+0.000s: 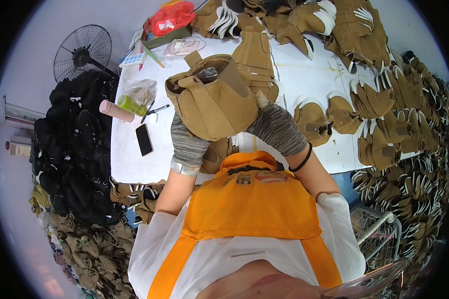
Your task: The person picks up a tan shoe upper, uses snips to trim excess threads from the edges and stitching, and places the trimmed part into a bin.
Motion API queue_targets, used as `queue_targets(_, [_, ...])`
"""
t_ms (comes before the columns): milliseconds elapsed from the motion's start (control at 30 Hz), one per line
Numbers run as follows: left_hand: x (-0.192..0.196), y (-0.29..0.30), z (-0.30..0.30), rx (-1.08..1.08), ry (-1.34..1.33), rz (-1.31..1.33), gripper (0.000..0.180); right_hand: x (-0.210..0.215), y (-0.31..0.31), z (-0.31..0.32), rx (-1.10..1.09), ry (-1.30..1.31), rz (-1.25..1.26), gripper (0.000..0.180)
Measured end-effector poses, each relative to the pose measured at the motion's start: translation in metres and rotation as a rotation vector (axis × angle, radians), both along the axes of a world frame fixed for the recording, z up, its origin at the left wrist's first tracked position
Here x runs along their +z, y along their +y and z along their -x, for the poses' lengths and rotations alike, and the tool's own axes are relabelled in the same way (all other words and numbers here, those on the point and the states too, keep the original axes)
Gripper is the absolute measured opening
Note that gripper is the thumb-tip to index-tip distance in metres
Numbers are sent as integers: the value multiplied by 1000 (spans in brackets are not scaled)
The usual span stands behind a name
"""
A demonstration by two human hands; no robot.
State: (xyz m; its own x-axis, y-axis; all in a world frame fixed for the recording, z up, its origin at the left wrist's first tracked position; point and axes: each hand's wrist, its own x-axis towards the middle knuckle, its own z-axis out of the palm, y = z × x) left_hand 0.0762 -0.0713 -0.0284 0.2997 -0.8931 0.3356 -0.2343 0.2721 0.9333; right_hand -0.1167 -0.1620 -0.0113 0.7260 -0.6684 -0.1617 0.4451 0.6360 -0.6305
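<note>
Held piece: a tan suede shoe upper, lifted above the near edge of the white tabletop, its opening turned up and away from the person, a stiff brown tongue strip standing at the top
Left hand: the left hand, in a grey knit glove with a silver band at the wrist, is closed on the lower left side of the upper; the fingers are hidden behind the suede
Right hand: the right hand, gloved the same way with a black band on the wrist, grips the upper's right side, fingers curled round the edge
Stack behind: a pile of cut tan pieces lies just beyond the held upper, toward the middle of the tabletop
Right side of tabletop: finished tan uppers with white linings lie in rows, reaching the right edge and spilling into heaps beyond it
Far edge: more tan uppers piled along it
Left edge: a phone lies flat near the near-left corner; beside it a pink tube, a green bottle and a pen
Far-left corner: a red bag on a box
Off the tabletop, left: a heap of black pieces and a standing fan
Person: an orange apron over a white shirt
</note>
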Motion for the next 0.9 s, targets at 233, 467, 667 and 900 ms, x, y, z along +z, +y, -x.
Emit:
queue_targets(233, [-33,-24,-3,-249,311,-19,53,32,15,19,-95,178,423,54])
queue_targets(467, [-75,-34,-20,-359,1070,49,55,28,15,31,-130,171,363,49])
queue_targets(667, [35,-6,29,-232,1040,6,49,-17,0,32,-136,44,259,42])
queue_targets(900, [42,-8,23,-60,905,225,49,-8,-7,40,-218,415,517,51])
